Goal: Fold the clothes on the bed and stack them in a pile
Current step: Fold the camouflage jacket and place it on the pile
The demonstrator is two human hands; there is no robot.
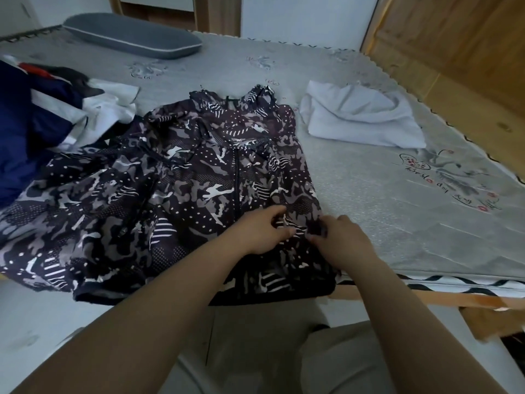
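A dark camouflage-print zip jacket [176, 189] lies spread face up on the grey mattress [397, 200], hood toward the far side, hem hanging over the near edge. My left hand [262, 231] and my right hand [342, 240] both pinch the fabric near the jacket's lower right side, close together. A folded white garment [360, 118] rests to the right of the jacket. At the left lies a heap of unfolded clothes [42, 115], navy, white and red.
A grey pillow [133, 35] lies at the far left of the bed. A wooden wall panel [454, 52] borders the bed on the right. The wooden bed frame [426, 300] shows at the near right edge.
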